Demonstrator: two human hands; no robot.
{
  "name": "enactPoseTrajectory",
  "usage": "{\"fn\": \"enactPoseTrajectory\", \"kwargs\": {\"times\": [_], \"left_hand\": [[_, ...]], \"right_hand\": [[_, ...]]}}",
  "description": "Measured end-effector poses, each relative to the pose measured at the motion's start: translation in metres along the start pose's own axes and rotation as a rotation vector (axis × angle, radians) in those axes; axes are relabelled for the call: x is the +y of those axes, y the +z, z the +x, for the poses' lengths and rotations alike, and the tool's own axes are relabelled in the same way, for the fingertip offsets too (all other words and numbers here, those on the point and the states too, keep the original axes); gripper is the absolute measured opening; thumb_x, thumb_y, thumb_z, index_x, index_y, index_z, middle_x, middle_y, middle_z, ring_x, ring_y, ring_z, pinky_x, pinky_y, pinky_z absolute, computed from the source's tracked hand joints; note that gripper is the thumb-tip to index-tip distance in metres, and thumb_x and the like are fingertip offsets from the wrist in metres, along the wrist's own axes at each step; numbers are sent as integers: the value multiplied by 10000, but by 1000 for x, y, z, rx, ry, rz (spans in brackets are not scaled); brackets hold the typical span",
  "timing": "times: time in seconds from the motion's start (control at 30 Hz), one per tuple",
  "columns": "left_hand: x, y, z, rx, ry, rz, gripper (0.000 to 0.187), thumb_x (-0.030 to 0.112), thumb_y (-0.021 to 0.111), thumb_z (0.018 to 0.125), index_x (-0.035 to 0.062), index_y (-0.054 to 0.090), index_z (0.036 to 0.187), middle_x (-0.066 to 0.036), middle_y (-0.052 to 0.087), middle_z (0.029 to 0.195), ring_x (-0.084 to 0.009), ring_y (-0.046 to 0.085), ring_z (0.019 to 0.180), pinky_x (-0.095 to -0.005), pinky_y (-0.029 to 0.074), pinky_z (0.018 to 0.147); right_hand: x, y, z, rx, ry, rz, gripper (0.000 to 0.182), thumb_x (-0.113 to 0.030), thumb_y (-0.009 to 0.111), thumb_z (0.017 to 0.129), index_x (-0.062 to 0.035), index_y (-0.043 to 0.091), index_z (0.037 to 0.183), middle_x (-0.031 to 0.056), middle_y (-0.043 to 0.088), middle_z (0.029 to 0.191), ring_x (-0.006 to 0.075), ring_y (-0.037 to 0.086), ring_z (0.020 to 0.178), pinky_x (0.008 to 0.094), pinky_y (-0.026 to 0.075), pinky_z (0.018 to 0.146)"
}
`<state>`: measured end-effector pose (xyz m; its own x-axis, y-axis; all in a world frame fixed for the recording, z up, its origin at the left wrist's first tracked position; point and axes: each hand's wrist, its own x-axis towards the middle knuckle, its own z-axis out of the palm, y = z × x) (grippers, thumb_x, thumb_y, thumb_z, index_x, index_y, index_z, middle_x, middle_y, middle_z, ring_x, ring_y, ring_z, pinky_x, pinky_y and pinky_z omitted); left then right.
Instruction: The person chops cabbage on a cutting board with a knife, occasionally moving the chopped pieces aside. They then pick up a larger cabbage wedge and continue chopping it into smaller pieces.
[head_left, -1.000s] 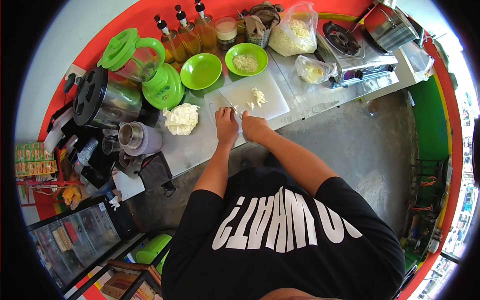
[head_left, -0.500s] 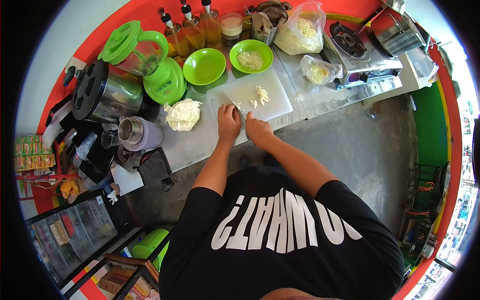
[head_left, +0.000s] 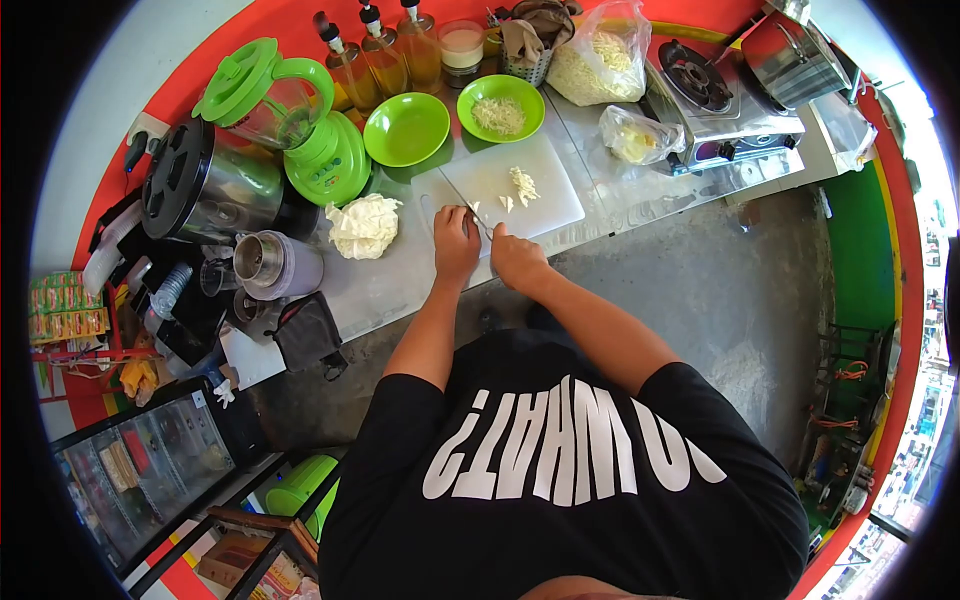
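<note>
A white cutting board (head_left: 552, 205) lies on the steel counter. My right hand (head_left: 518, 262) is closed on the handle of a knife (head_left: 467, 200), whose thin blade reaches up and left over the board. At the board's near edge, my left hand (head_left: 456, 240) has its fingers curled beside the blade; what lies beneath them is hidden. Shredded white pieces (head_left: 523, 185) rest in a small pile right of the knife. A pale cabbage-like chunk (head_left: 364, 226) sits left of the board. Behind it stand an empty green plate (head_left: 406, 130) and a green plate with shreds (head_left: 541, 115).
A green blender (head_left: 328, 160), a large dark-lidded container (head_left: 180, 180) and a metal cup (head_left: 260, 260) stand left. Sauce bottles (head_left: 385, 58) line the back. Bags of shreds (head_left: 597, 75) and of something yellowish (head_left: 640, 137) lie near the stove (head_left: 735, 120) at right.
The knife blade has shifted slightly beside my left fingers, and a small white piece shows by it. Both hands stay in nearly the same place.
</note>
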<state>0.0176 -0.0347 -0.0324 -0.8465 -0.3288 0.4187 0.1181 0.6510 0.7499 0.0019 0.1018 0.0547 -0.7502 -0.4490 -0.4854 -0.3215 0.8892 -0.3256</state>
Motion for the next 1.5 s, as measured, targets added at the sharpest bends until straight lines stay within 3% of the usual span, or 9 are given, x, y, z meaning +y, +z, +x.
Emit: {"fn": "enactPoseTrajectory", "kwargs": {"times": [0.1, 0.2, 0.43, 0.5, 0.6, 1.03, 1.3, 1.4, 1.5], "left_hand": [[-1, 0, -1, -1, -14, 13, 106, -1, 603, 884, -9, 642, 983, -165, 625, 1005, -388, 583, 982, -468, 475, 859], [-4, 1, 0, 4, -9, 20, 104, -11, 603, 878, -13, 642, 974, -169, 625, 1001, -390, 587, 974, -469, 478, 856], [-7, 0, -3, 9, 5, -25, 101, -47, 610, 862, -15, 634, 955, -169, 623, 995, -382, 589, 977, -460, 481, 853], [-4, -1, -4, 9, 6, -13, 96, -45, 610, 863, -16, 632, 951, -168, 621, 993, -382, 587, 976, -460, 480, 854], [-3, -1, -2, 7, 8, 0, 88, -43, 610, 864, -15, 629, 946, -167, 615, 989, -383, 585, 972, -459, 479, 855], [-2, -1, -2, 9, 26, 4, 81, -26, 603, 865, -20, 629, 941, -171, 618, 993, -389, 580, 966, -461, 477, 855], [-6, 2, -3, -12, -22, 3, 103, 3, 606, 857, -20, 628, 955, -174, 619, 1010, -389, 579, 979, -473, 474, 863], [-4, 1, -2, 15, -4, 26, 101, 5, 615, 848, -18, 626, 946, -168, 621, 1002, -384, 589, 972, -458, 483, 857], [0, -1, -1, 23, 9, 41, 92, 7, 631, 841, -15, 627, 931, -160, 625, 987, -378, 600, 965, -440, 491, 852]], "right_hand": [[4, 18, 5, 78, -5, -88, 252, -103, 559, 965, 29, 471, 1161, 230, 756, 945, 344, 771, 901, 440, 616, 773], [2, 23, 17, 81, 19, -47, 302, -66, 623, 926, 15, 450, 1160, 258, 747, 990, 403, 749, 965, 488, 596, 830], [1, -3, 31, 43, -62, -147, 344, -80, 651, 909, 43, 468, 1174, 220, 755, 993, 356, 765, 940, 424, 616, 789], [-3, -7, 21, -23, -3, -24, 287, -14, 610, 917, 30, 470, 1163, 288, 721, 1097, 403, 717, 1077, 472, 573, 901], [-3, -6, 12, -49, -13, -29, 288, -17, 609, 916, 36, 471, 1164, 296, 715, 1104, 414, 710, 1086, 479, 565, 918], [-3, 1, 6, -36, 7, 65, 266, -14, 585, 923, 38, 454, 1149, 312, 716, 1059, 453, 719, 1025, 519, 567, 890], [1, 29, 16, 102, 10, -13, 233, -84, 554, 968, 16, 458, 1155, 233, 752, 945, 372, 766, 899, 446, 618, 753], [2, 12, 16, 54, -40, -26, 213, -75, 526, 972, 25, 462, 1149, 299, 729, 1014, 422, 741, 972, 501, 594, 822], [4, -1, 20, 24, -50, -98, 233, -69, 560, 956, 21, 470, 1151, 289, 731, 1037, 400, 743, 999, 484, 592, 843]]}}
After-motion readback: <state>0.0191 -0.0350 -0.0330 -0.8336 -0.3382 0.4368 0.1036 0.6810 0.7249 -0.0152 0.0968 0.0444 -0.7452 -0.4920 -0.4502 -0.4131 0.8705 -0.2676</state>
